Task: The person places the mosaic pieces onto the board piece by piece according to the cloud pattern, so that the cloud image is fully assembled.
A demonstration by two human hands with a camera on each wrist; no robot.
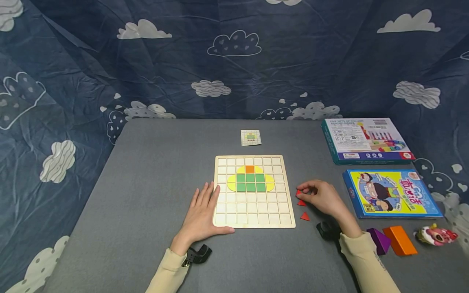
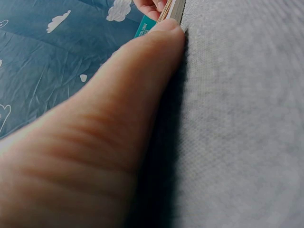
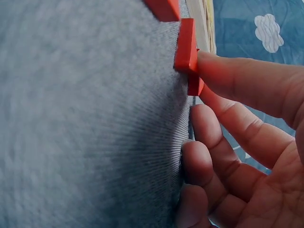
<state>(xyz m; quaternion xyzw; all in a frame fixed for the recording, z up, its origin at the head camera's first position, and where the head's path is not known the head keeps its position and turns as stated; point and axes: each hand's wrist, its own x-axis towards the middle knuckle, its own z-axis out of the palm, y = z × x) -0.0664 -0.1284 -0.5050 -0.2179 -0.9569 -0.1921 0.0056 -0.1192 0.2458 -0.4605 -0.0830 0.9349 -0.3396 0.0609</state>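
Observation:
A square wooden grid board [image 1: 256, 219] lies on the table. Green squares [image 1: 250, 182] fill its middle, with an orange square [image 1: 249, 169] above and yellow rounded pieces [image 1: 231, 183] at the sides. My left hand [image 1: 201, 215] rests at the board's lower left corner, fingers straight along the left edge and thumb along the near one. Right of the board, my right hand [image 1: 322, 198] pinches the farthest red triangle [image 1: 298, 192] between thumb and index finger. Two more red triangles [image 1: 305, 216] lie nearer; in the right wrist view one red triangle [image 3: 186, 45] stands by the thumb.
A small pattern card [image 1: 250, 138] lies beyond the board. On the right are a white-and-teal box [image 1: 366, 142], a blue-and-yellow box [image 1: 392, 193], a purple block [image 1: 380, 241], an orange block [image 1: 400, 241] and a small figurine [image 1: 434, 235]. A cloud-patterned curtain [image 1: 234, 73] hangs behind the table.

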